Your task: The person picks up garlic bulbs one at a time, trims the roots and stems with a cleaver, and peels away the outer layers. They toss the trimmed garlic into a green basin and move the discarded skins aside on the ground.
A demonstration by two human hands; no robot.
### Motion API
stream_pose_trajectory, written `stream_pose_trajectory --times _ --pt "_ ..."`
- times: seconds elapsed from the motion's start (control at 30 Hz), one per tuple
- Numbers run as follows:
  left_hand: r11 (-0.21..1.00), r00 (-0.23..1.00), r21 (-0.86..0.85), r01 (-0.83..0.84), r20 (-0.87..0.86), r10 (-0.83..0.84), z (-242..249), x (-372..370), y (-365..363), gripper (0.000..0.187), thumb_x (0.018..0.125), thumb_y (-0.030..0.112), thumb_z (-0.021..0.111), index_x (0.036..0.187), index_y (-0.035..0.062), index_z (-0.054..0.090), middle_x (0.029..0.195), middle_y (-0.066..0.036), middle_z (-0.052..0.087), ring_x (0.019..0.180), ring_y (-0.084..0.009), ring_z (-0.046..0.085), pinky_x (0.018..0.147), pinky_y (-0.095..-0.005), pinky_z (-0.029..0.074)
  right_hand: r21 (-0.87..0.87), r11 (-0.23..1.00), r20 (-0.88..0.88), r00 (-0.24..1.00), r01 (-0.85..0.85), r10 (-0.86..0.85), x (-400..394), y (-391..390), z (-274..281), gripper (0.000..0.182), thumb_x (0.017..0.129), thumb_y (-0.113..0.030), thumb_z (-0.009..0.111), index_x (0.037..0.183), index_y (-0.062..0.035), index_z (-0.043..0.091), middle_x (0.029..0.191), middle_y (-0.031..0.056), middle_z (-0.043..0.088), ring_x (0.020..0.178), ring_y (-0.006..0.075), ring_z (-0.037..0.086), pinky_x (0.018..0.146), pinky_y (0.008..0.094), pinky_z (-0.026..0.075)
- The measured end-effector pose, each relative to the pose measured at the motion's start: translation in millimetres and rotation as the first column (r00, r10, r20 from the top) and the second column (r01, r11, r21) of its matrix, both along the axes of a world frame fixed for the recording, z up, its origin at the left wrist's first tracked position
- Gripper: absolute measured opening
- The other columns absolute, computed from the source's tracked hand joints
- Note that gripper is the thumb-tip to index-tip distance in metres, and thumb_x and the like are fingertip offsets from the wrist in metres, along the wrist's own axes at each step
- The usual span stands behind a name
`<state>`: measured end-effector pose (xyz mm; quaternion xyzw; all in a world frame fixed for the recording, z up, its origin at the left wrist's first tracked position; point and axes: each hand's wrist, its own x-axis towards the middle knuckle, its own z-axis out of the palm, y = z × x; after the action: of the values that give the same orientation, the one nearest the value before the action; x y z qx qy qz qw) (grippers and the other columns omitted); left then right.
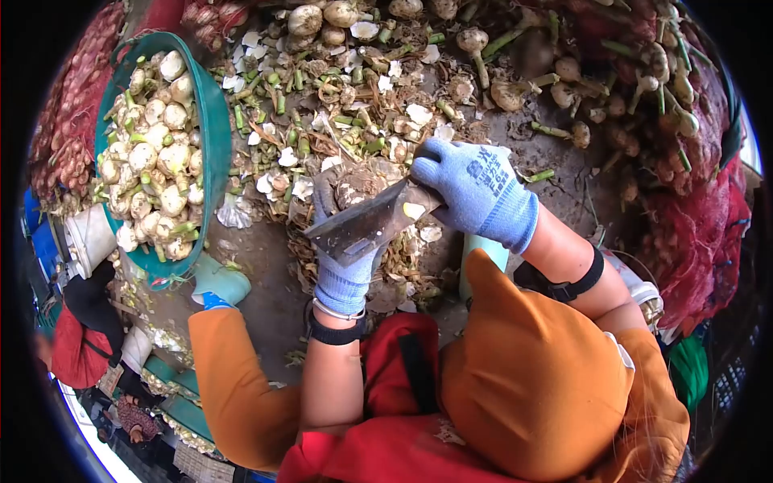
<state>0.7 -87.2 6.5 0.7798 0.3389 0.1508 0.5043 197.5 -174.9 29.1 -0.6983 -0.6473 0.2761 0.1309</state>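
Observation:
A blue-gloved right hand, my right hand (467, 181), is closed around the end of a wide dark blade (370, 221) at the centre. The blade slants down to the left, across my left hand (346, 270), which wears a matching glove. Above the blade, a brownish, dirt-covered bulb (354, 187) sits against my left fingers, which are largely hidden by the metal. Cut green stems and white peel pieces (322, 121) lie heaped just beyond both hands.
A green basin (211, 153) full of trimmed bulbs (157, 153) stands at the left. Untrimmed bulbs with stems (568, 92) lie at the upper right, beside red net sacks (700, 249). My orange-clad knees (531, 362) are below. Another person in red (76, 346) is at the far left.

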Motion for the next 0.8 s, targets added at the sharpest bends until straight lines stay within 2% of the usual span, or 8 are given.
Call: stream_pose_trajectory --times 0.03,0.3,0.5,0.57,0.67,0.73,0.77,0.8 --pt "0.972 0.997 0.224 0.075 -0.047 -0.066 2 0 -2 0.083 0.085 0.017 0.074 0.149 0.0048 0.022 0.12 -0.016 0.064 0.119 -0.0239 0.059 0.097 -0.0451 0.051 0.011 1.0 0.009 1.0 0.0 -0.001 2 2 1 0.032 0.076 -0.026 0.071 0.103 -0.0119 0.06 0.101 0.0108 0.057 0.084 0.0301 0.066 0.064 0.0441 0.054" --pt "0.825 0.89 -0.543 -0.155 0.285 0.355 29 9 -32 0.069 0.066 0.01 0.085 0.123 0.0037 0.048 0.114 -0.01 0.057 0.107 -0.0206 0.056 0.095 -0.0364 0.048 -0.159 0.925 0.106 0.937 0.346 -0.333 39 3 -83 0.023 0.079 -0.026 0.065 0.093 -0.0087 0.066 0.082 0.0137 0.067 0.078 0.0349 0.067 0.069 0.0439 0.054" --pt "0.805 0.92 -0.546 -0.231 0.146 0.363 21 19 -9 0.068 0.068 0.002 0.083 0.124 0.0045 0.044 0.111 -0.007 0.057 0.1 -0.0167 0.059 0.085 -0.0302 0.052 -0.627 0.726 -0.613 0.395 0.283 -0.684 12 5 -31 0.025 0.08 -0.026 0.063 0.092 -0.0042 0.066 0.071 0.0137 0.067 0.068 0.0264 0.068 0.066 0.0402 0.053" --pt "0.682 0.9 -0.694 -0.229 0.115 0.42 19 18 -8 0.07 0.073 0.0 0.079 0.131 0.004 0.042 0.111 -0.007 0.059 0.097 -0.0145 0.061 0.08 -0.0278 0.054 -0.249 0.945 -0.415 0.858 0.212 -0.303 2 7 -25 0.02 0.08 -0.024 0.064 0.09 -0.0076 0.064 0.077 0.0124 0.066 0.075 0.0311 0.067 0.066 0.0424 0.054" --pt "0.955 0.995 -0.291 -0.061 -0.096 0.035 -42 -36 -1 0.078 0.084 0.007 0.074 0.147 0.0054 0.027 0.128 -0.016 0.057 0.101 -0.0201 0.063 0.091 -0.0425 0.053 0.028 0.998 -0.092 0.995 0.049 -0.046 -3 4 -4 0.024 0.078 -0.027 0.069 0.095 -0.0128 0.061 0.092 0.0103 0.059 0.086 0.0318 0.065 0.067 0.0447 0.053" --pt "-0.225 0.69 -0.971 0.076 -0.112 0.715 -4 -16 1 0.069 0.085 0.001 0.07 0.142 0.0063 0.032 0.122 -0.016 0.059 0.101 -0.0265 0.063 0.091 -0.0454 0.054 0.047 0.999 -0.052 0.999 0.013 -0.01 -2 6 -3 0.023 0.078 -0.027 0.068 0.095 -0.0129 0.061 0.092 0.0103 0.059 0.085 0.0319 0.065 0.067 0.0446 0.053" --pt "-0.226 0.689 -0.971 0.077 -0.112 0.716 6 -10 -3 0.069 0.085 0.001 0.07 0.142 0.0063 0.032 0.122 -0.016 0.059 0.101 -0.0265 0.063 0.091 -0.0454 0.054 0.044 0.999 -0.02 1.0 0.004 -0.003 3 7 -9 0.024 0.078 -0.027 0.068 0.096 -0.0131 0.061 0.093 0.0102 0.058 0.084 0.0318 0.065 0.066 0.0447 0.053" --pt "0.112 0.763 -0.99 -0.084 0.008 0.646 14 -4 -8 0.068 0.084 -0.002 0.07 0.14 0.0067 0.033 0.119 -0.014 0.059 0.1 -0.0255 0.064 0.09 -0.0432 0.055 0.043 0.999 0.015 1.0 -0.006 0.005 9 8 -16 0.024 0.078 -0.026 0.068 0.097 -0.0134 0.061 0.093 0.0102 0.058 0.084 0.0317 0.065 0.066 0.0448 0.053"
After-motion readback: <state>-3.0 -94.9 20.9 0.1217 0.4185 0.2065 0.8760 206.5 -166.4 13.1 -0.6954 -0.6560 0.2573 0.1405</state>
